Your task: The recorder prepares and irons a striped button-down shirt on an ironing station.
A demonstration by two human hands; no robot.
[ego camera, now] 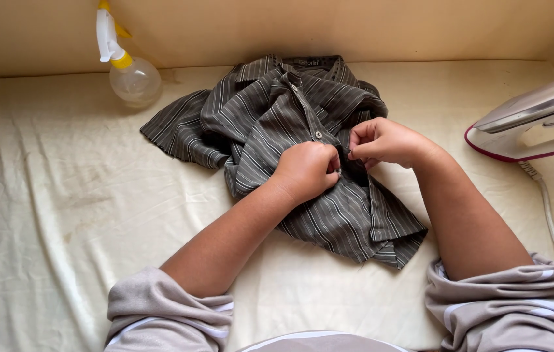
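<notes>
Head view: a grey striped shirt [303,150] lies crumpled mid-worktop [62,215], on its cream cloth cover. The left hand [306,171] and right hand [384,140] pinch its button placket with pressed-together fingers. Open cloth spreads left; a spray bottle [130,68] stands by the back wall, and an iron [534,120] sits at the right edge.

Home ironing spot, we reckon.
We see a cream padded sheet [62,195], steam iron [531,124] w/ cord, spray bottle [130,72].
</notes>
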